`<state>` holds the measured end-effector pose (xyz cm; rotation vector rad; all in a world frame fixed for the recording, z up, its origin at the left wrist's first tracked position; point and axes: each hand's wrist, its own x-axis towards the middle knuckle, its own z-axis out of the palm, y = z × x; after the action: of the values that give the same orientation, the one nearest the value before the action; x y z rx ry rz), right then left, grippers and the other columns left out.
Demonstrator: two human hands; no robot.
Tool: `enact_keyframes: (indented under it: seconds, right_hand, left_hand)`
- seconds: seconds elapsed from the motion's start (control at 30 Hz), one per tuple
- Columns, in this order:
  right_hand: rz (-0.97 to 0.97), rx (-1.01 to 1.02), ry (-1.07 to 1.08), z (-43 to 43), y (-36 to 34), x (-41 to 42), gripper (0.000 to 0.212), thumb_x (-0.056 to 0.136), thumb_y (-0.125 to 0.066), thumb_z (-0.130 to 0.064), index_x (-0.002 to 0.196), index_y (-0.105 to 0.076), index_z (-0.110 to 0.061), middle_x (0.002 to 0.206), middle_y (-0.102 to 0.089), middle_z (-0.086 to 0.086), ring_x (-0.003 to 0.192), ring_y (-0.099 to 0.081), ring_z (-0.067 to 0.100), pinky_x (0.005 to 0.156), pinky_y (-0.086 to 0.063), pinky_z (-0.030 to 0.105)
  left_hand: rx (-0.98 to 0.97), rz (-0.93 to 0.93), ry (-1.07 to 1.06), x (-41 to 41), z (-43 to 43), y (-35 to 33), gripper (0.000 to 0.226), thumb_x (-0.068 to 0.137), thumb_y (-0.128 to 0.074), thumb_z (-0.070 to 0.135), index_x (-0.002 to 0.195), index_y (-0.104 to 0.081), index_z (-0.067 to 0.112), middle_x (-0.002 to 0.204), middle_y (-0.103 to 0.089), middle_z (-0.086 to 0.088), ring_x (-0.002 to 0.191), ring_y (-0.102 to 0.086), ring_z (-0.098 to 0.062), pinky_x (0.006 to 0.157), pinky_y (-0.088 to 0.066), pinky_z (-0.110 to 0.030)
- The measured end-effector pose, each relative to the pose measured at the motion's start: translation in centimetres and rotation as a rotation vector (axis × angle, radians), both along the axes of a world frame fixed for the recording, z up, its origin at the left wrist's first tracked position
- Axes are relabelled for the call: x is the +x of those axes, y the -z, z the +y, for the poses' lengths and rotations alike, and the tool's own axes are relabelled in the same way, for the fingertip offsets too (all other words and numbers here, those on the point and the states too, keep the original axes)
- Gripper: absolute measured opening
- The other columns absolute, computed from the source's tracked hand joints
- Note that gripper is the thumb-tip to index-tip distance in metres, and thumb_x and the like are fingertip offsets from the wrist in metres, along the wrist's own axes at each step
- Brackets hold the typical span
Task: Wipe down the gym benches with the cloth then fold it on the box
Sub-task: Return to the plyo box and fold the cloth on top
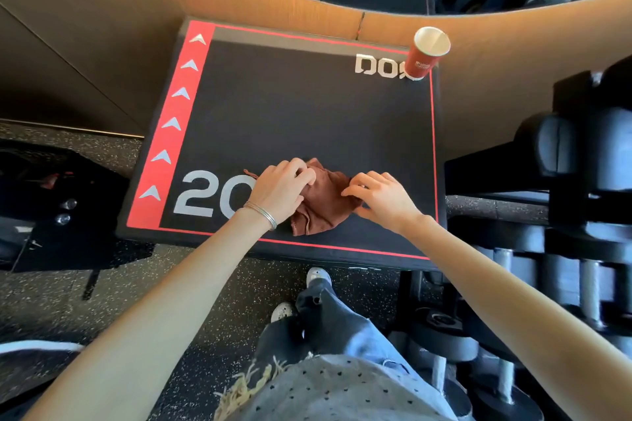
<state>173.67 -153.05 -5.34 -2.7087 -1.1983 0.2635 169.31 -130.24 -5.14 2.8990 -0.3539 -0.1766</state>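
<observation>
Crumpled cloth [325, 207] lies on box [307, 113] between left hand [280, 193] and right hand [384, 198], each pinching its near edge.

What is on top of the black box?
A crumpled brown cloth gripped by left hand and right hand; a red cup at the far corner. Printing beneath them is covered.
</observation>
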Motion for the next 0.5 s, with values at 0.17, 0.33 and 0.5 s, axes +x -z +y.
enact_keyframes:
  seconds: [0.17, 0.33, 0.5]
  right_hand:
    - [-0.036, 0.165, 0.129, -0.2, -1.0, 0.7, 0.024, 0.071, -0.071, -0.014, 0.094, -0.072, -0.015, 0.084, -0.070, 0.001, 0.075, -0.065, 0.025, 0.069, -0.043, 0.036]
    - [0.001, 0.193, 0.150, -0.1, -2.1, 1.9, 0.019, 0.079, -0.066, -0.017, 0.097, -0.062, -0.011, 0.080, -0.069, -0.001, 0.075, -0.063, 0.026, 0.077, -0.039, 0.036]
    - [0.178, 0.210, 0.147, 0.0, -3.3, 3.4, 0.019, 0.091, -0.061, -0.027, 0.104, -0.061, -0.013, 0.085, -0.070, -0.001, 0.071, -0.061, 0.022, 0.078, -0.039, 0.028]
  left_hand:
    - [-0.082, -0.196, 0.066, 0.1, -0.6, -0.3, 0.017, 0.076, -0.071, 0.019, 0.091, -0.068, 0.013, 0.096, -0.061, -0.007, 0.083, -0.057, -0.027, 0.064, -0.046, -0.036]
    - [-0.061, -0.182, 0.104, 0.1, -2.2, -0.4, 0.046, 0.071, -0.065, 0.059, 0.088, -0.062, 0.017, 0.099, -0.061, -0.002, 0.086, -0.056, -0.025, 0.070, -0.043, -0.036]
    - [0.032, -0.077, -0.069, 0.5, -3.8, -0.4, 0.057, 0.069, -0.065, 0.061, 0.103, -0.056, 0.016, 0.118, -0.055, -0.004, 0.102, -0.053, -0.026, 0.082, -0.043, -0.038]
